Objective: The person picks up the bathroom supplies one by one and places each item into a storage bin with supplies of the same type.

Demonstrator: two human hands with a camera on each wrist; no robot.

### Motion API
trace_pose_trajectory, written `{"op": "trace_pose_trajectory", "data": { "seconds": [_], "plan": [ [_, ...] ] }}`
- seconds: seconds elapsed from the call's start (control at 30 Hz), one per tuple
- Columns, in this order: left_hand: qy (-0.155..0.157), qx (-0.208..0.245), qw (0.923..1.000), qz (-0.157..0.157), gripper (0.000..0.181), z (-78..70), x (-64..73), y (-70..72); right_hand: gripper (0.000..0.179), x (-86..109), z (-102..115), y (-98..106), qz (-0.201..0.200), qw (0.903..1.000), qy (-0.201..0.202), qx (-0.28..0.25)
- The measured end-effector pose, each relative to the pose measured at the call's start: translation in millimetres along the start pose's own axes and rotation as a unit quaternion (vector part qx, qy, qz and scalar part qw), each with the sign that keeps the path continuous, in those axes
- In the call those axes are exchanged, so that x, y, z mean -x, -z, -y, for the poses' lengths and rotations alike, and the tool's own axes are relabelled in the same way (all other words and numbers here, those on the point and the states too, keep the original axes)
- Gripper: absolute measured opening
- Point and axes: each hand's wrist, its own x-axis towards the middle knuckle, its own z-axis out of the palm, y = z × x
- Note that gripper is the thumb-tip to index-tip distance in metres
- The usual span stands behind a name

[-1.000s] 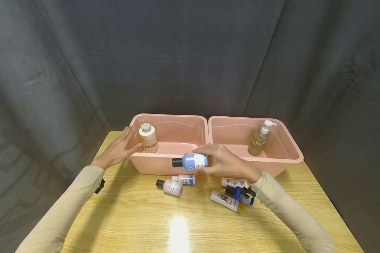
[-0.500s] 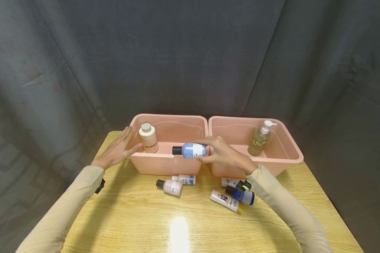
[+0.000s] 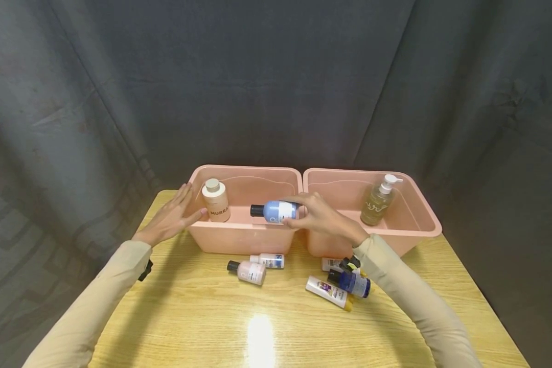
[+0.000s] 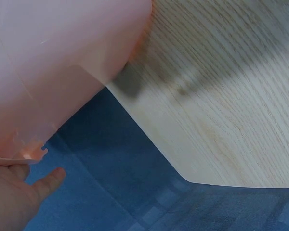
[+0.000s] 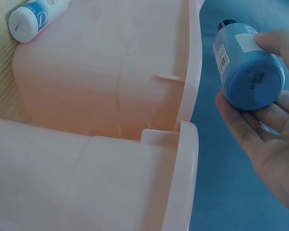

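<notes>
My right hand [image 3: 319, 214] grips a light blue bottle [image 3: 272, 211] with a black cap. It holds the bottle sideways, cap pointing left, above the left pink bin [image 3: 239, 239]. In the right wrist view the base of that blue bottle [image 5: 254, 82] faces the camera, with thumb and fingers around it. At the left bin's left rim rests my left hand [image 3: 167, 217], its fingers extended. Just inside that bin a white MURRA bottle [image 3: 217, 202] stands upright near the left thumb. The left wrist view shows only part of the left hand [image 4: 19, 197] at the rim.
A second pink bin [image 3: 368, 176] adjoins on the right, holding an olive pump bottle [image 3: 375, 204]. In front lie a pink bottle [image 3: 250, 273], a small white bottle [image 3: 271, 260], a white tube [image 3: 326, 290], a dark blue bottle [image 3: 354, 283] and another white item [image 3: 330, 264].
My right hand has lifted the blue bottle up and away from me, from in front of the left bin's wall to above its opening. The left hand has stayed put.
</notes>
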Motion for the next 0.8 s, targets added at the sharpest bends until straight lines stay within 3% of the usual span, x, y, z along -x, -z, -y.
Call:
{"op": "trace_pose_trajectory", "data": {
  "seconds": [0.3,0.8],
  "plan": [
    [0.001,0.002,1.0,-0.001,0.089,-0.5,-0.2,0.0,0.048,-6.3,-2.2,1.2,0.003,0.9999,-0.015,0.004],
    [0.002,0.005,1.0,0.001,0.089,1.4,0.5,0.7,0.046,-17.1,-4.3,2.7,0.027,0.9966,-0.077,-0.013]
  ]
}}
